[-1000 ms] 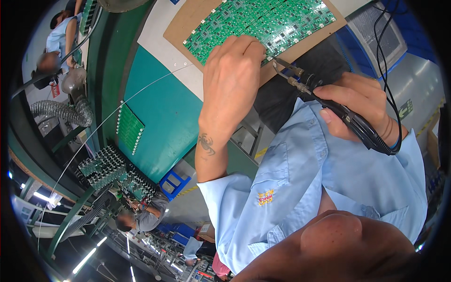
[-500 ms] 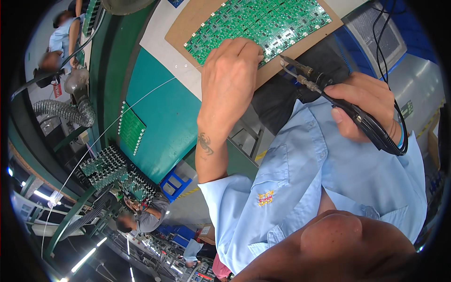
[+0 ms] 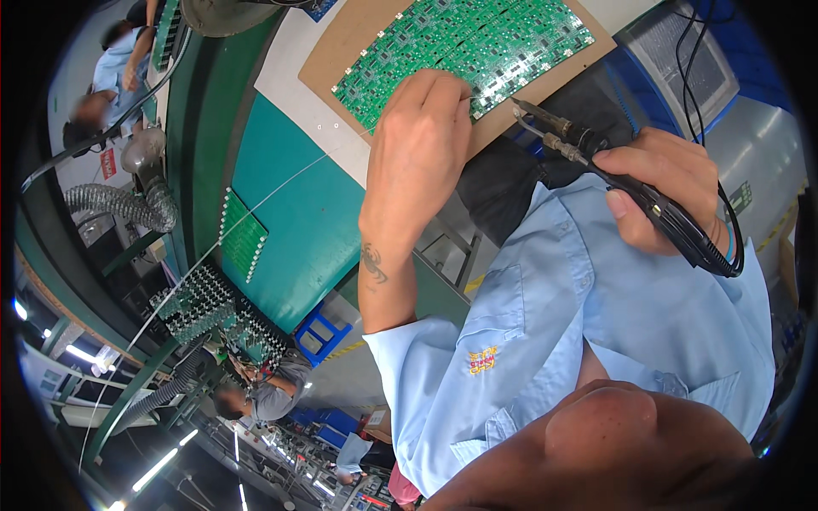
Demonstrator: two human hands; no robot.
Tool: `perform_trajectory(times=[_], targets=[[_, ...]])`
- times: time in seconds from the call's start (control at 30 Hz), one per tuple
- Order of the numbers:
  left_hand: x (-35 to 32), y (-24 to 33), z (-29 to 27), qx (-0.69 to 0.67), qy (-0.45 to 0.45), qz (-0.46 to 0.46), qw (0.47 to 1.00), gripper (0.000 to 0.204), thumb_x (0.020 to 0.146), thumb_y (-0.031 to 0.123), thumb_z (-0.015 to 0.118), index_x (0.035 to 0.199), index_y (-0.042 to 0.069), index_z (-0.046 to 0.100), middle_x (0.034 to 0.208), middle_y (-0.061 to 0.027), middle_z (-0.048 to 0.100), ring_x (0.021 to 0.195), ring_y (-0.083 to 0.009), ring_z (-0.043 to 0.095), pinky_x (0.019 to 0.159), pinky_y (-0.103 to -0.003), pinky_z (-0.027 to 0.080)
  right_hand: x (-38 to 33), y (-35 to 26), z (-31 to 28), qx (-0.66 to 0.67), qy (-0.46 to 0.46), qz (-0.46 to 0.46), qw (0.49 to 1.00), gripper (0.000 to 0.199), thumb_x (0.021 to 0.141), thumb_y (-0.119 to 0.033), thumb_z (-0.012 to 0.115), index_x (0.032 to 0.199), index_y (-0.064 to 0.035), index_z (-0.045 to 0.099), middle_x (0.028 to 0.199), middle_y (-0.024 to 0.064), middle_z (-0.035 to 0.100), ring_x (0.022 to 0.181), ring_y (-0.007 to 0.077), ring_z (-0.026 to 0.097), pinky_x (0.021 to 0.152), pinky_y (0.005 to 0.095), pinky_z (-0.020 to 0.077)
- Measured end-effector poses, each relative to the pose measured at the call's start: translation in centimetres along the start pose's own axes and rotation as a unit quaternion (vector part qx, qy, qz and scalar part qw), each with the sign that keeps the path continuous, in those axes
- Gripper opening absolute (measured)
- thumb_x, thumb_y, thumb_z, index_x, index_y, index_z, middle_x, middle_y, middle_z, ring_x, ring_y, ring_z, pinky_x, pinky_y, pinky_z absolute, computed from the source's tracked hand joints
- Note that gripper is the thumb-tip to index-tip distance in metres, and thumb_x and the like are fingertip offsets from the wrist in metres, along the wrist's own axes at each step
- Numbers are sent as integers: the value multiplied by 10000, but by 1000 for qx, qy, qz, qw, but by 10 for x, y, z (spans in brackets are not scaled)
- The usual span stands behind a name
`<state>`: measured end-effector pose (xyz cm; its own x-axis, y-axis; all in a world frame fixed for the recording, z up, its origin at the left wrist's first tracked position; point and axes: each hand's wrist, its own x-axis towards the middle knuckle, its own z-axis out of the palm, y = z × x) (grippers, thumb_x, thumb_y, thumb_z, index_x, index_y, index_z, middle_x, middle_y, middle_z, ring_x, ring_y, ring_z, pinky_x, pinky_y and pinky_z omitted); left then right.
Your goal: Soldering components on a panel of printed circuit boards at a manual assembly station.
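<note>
My left hand (image 3: 419, 140) is over the near edge of a green circuit board panel (image 3: 443, 51), its fingers pinched round a thin solder wire (image 3: 294, 176). The wire trails from the hand toward the lower left, and a short end pokes out by the fingertips. In my right hand (image 3: 669, 183) is a soldering iron (image 3: 569, 134) with a black handle. Its tip points left at the panel's near edge and appears just off it. A thin metal tube runs alongside the iron's tip. The panel, full of small parts, lies on a brown backing sheet (image 3: 331, 61).
Left of the backing sheet, a smaller green board (image 3: 244, 234) lies on the teal mat (image 3: 298, 192). Black cables (image 3: 700, 77) hang by my right hand. A blue-framed bin (image 3: 682, 72) stands at the upper right. People work at the left and lower left.
The iron's tip has shifted very slightly, and the solder wire's trailing part has swung a little. Both hands keep their grips and nearly their places.
</note>
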<state>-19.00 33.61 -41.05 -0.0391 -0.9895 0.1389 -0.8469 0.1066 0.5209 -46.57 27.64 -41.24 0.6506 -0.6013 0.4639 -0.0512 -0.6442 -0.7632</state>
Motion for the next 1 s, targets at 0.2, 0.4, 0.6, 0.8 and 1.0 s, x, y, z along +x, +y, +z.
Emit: perform_trajectory(times=[0.2,0.4,0.6,0.8,1.0], targets=[[2,-1,0,25,12,19,999,59,901,15,705,952,32,680,987,-96,700,876,-302,645,838,-399,535,3,3,0,0,3,-2,1000,332,717,-46,796,1042,20,782,731,75,668,560,198,552,549,288,463],[8,-1,5,46,27,41,998,87,895,2,713,968,45,693,987,-77,700,869,-286,651,807,-375,533,8,2,-12,-7,-20,28,999,332,778,-109,740,1074,39,757,778,115,700,594,226,549,571,317,464],[-2,-4,-3,-17,47,-40,998,115,904,-6,730,1008,41,714,977,-57,711,827,-248,643,739,-328,515,32,31,-18,20,26,21,999,281,876,-60,766,1146,17,779,968,115,794,674,194,646,653,276,523],[-15,7,0,-422,72,-195,882,91,920,-9,734,1006,21,728,958,-56,723,795,-211,614,707,-301,497,66,99,-28,-127,125,44,983,363,1035,-115,629,1376,-5,686,1217,106,760,980,177,703,894,283,545],[-15,8,0,-214,127,-126,960,82,902,-29,747,976,5,736,946,-64,734,793,-189,585,716,-285,488,94,133,-23,-50,101,224,968,351,1018,-97,664,1351,13,670,1294,139,725,1111,250,684,999,338,529]])
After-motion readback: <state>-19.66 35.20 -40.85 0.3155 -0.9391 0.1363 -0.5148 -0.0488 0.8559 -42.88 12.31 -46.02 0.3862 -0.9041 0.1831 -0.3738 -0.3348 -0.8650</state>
